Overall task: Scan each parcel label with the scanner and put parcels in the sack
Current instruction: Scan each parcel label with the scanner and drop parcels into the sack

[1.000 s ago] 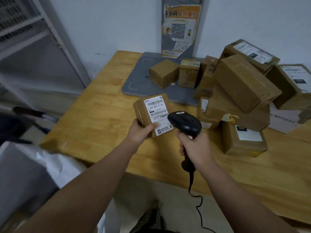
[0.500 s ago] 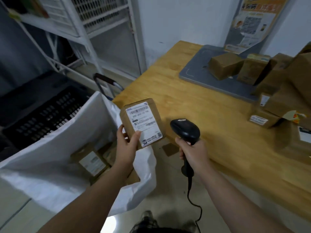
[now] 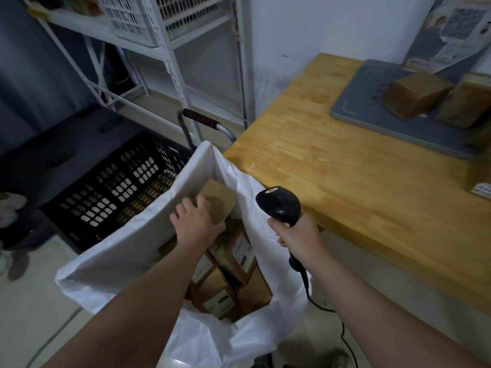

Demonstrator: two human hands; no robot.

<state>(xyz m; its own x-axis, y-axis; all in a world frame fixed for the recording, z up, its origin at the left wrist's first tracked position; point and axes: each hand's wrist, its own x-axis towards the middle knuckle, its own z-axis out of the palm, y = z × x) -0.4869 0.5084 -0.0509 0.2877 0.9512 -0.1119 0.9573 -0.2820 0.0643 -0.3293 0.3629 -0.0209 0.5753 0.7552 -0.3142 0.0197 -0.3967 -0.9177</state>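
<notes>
Sack (image 3: 138,251), white and open-mouthed, is standing beside the table (image 3: 358,181). The left hand (image 3: 196,224) is gripping a brown parcel (image 3: 219,200) inside the sack's mouth, above other parcels (image 3: 233,264) lying within. The right hand (image 3: 300,235), just right of the sack, is clasping the black scanner (image 3: 279,205).
</notes>
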